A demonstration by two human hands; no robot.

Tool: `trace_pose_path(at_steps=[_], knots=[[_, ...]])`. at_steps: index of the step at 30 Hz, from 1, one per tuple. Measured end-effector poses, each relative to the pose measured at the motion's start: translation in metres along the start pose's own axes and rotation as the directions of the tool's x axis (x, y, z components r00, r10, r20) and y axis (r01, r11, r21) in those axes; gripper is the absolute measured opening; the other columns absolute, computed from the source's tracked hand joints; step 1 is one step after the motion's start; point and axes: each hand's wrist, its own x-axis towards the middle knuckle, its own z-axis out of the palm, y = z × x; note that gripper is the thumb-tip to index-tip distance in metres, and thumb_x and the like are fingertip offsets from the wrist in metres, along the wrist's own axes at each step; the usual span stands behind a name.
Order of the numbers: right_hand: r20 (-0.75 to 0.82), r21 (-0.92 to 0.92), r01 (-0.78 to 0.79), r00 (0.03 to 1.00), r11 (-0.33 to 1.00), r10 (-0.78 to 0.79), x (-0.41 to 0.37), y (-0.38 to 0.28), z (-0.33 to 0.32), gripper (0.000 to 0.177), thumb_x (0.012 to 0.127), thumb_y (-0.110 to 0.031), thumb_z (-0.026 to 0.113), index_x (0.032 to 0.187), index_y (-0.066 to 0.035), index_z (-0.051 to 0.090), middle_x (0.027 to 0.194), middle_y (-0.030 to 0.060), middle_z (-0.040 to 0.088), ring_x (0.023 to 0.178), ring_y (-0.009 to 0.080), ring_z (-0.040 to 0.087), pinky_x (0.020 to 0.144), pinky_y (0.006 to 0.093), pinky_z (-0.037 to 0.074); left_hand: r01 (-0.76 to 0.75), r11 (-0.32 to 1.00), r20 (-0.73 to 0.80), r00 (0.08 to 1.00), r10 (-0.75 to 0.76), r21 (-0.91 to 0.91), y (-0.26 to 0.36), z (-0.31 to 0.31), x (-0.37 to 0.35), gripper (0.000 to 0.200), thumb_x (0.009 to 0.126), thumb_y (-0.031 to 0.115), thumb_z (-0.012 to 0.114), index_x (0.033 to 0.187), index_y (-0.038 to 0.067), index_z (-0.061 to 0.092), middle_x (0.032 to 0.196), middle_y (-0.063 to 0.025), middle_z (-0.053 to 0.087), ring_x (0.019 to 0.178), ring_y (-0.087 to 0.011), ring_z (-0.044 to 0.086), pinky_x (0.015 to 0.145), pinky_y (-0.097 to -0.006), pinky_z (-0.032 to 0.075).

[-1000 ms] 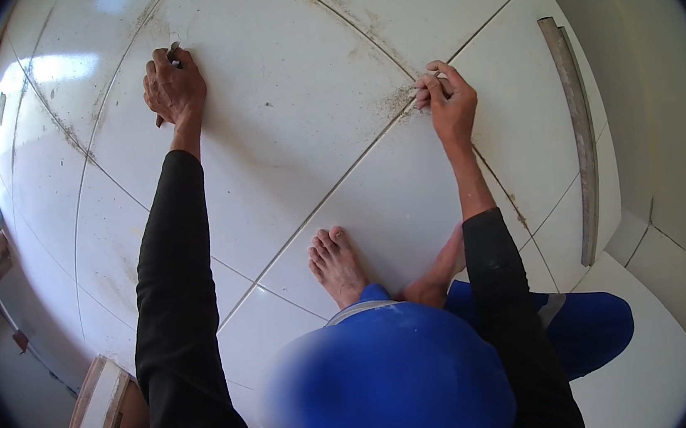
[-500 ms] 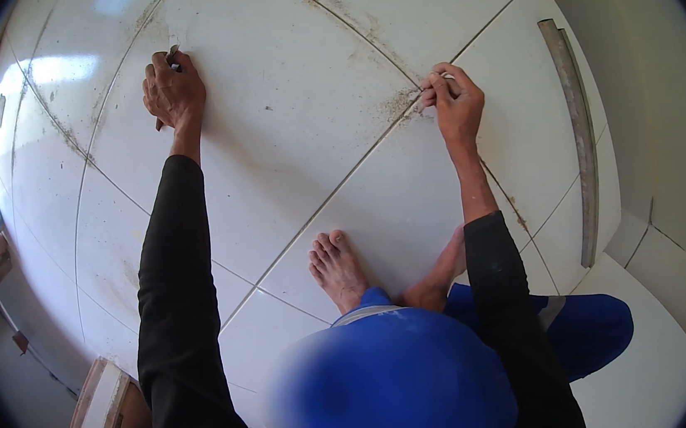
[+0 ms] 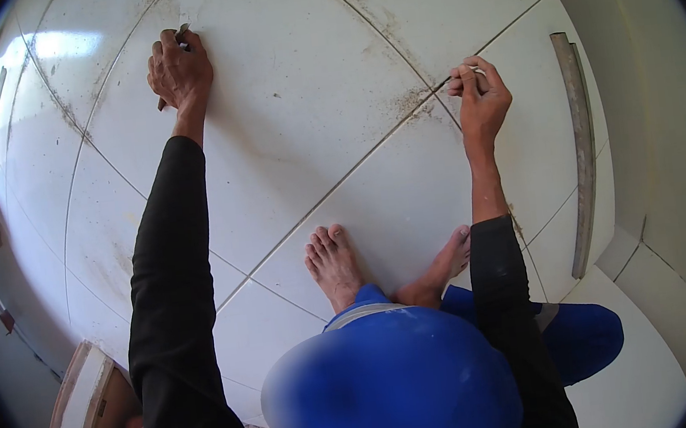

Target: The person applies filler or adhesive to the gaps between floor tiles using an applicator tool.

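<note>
Underfoot, a white tiled floor [image 3: 308, 117] spreads wide, crossed by gritty grout lines [image 3: 355, 171]. At the right, a long metal strip [image 3: 579, 139] lies flat near the wall. Two bare feet [image 3: 333, 267] stand near the middle. At the far left, the left hand [image 3: 180, 71] is fisted round a thin tool [image 3: 183, 32] beside a joint. The right hand [image 3: 483, 99] pinches a small pointed tool [image 3: 456, 78], its tip on the grout line at the far right.

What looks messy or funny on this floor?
Brown grit is smeared along the joints between the white tiles, thickest by the right hand, which pinches a small tool there. The left hand grips a second tool at a dirty joint. A long grey strip lies by the wall.
</note>
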Motion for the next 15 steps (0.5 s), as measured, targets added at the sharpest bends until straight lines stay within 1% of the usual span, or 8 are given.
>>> trace_pose_path(at_steps=[1,3,5,7,9,12,14,15], knots=[[0.005,-0.002,-0.001,1.000,1.000,0.001,-0.005,0.003,0.003,0.011,0.101,-0.002,0.064,0.108,0.002,0.070,0.078,0.0059,0.071,0.063,0.0095,0.063,0.059,0.0265,0.055,-0.013,1.000,-0.020,1.000,0.013,-0.005,0.001,0.000,0.000,0.026,0.100,0.036,0.060,0.101,0.011,0.068,0.101,-0.0088,0.072,0.098,-0.0312,0.067,0.090,-0.0476,0.048],[0.178,-0.115,-0.091,0.978,0.989,0.110,-0.016,0.011,0.007,0.010,0.101,-0.002,0.063,0.108,0.003,0.069,0.079,0.0069,0.072,0.065,0.0100,0.064,0.061,0.0261,0.055,-0.004,1.000,-0.007,1.000,0.004,-0.018,0.001,0.000,-0.001,0.026,0.100,0.036,0.060,0.101,0.011,0.068,0.101,-0.0088,0.072,0.098,-0.0313,0.067,0.090,-0.0476,0.048],[0.224,-0.069,-0.112,0.966,0.991,0.125,-0.003,0.009,0.002,0.010,0.101,-0.001,0.063,0.108,0.003,0.068,0.080,0.0069,0.072,0.065,0.0101,0.064,0.061,0.0263,0.055,0.013,1.000,-0.005,1.000,-0.013,-0.026,0.001,0.001,0.003,0.027,0.100,0.036,0.060,0.101,0.011,0.069,0.101,-0.0088,0.072,0.098,-0.0313,0.067,0.090,-0.0477,0.048],[-0.030,-0.013,0.016,0.999,1.000,-0.016,-0.003,0.004,-0.001,0.010,0.101,0.000,0.062,0.108,0.003,0.067,0.079,0.0071,0.071,0.063,0.0102,0.064,0.060,0.0267,0.055,-0.009,1.000,-0.006,1.000,0.009,-0.006,0.000,-0.001,0.000,0.027,0.100,0.036,0.060,0.102,0.011,0.069,0.101,-0.0085,0.071,0.099,-0.0313,0.067,0.089,-0.0476,0.049],[0.164,-0.062,-0.128,0.977,0.990,0.136,-0.020,0.009,0.007,0.010,0.102,-0.001,0.062,0.108,0.002,0.068,0.081,0.0071,0.072,0.065,0.0106,0.064,0.061,0.0263,0.055,0.000,1.000,0.012,1.000,0.000,-0.008,-0.001,-0.003,0.000,0.027,0.100,0.036,0.059,0.102,0.011,0.069,0.101,-0.0087,0.071,0.100,-0.0315,0.067,0.090,-0.0475,0.049],[0.168,-0.064,-0.057,0.984,0.996,0.067,-0.009,0.009,0.005,0.009,0.102,-0.002,0.062,0.108,0.002,0.068,0.081,0.0068,0.072,0.064,0.0106,0.063,0.061,0.0263,0.055,0.006,1.000,0.001,1.000,-0.006,-0.014,0.003,0.001,0.004,0.027,0.100,0.036,0.059,0.103,0.011,0.069,0.103,-0.0089,0.072,0.101,-0.0318,0.067,0.090,-0.0474,0.049],[0.003,-0.020,0.034,0.999,0.999,-0.034,-0.010,0.010,0.001,0.009,0.102,-0.002,0.062,0.108,0.001,0.068,0.081,0.0070,0.072,0.064,0.0103,0.063,0.060,0.0262,0.055,-0.002,1.000,-0.005,1.000,0.002,-0.004,-0.003,0.000,-0.001,0.027,0.100,0.036,0.058,0.103,0.011,0.069,0.104,-0.0089,0.072,0.101,-0.0320,0.067,0.091,-0.0473,0.049],[-0.001,-0.022,0.032,0.999,0.999,-0.032,-0.013,0.010,0.001,0.009,0.102,-0.002,0.062,0.108,0.001,0.068,0.081,0.0070,0.072,0.064,0.0103,0.063,0.060,0.0262,0.055,0.003,1.000,0.006,1.000,-0.003,-0.005,-0.002,-0.002,-0.002,0.027,0.100,0.035,0.058,0.104,0.011,0.070,0.105,-0.0091,0.072,0.101,-0.0321,0.067,0.091,-0.0473,0.049]])
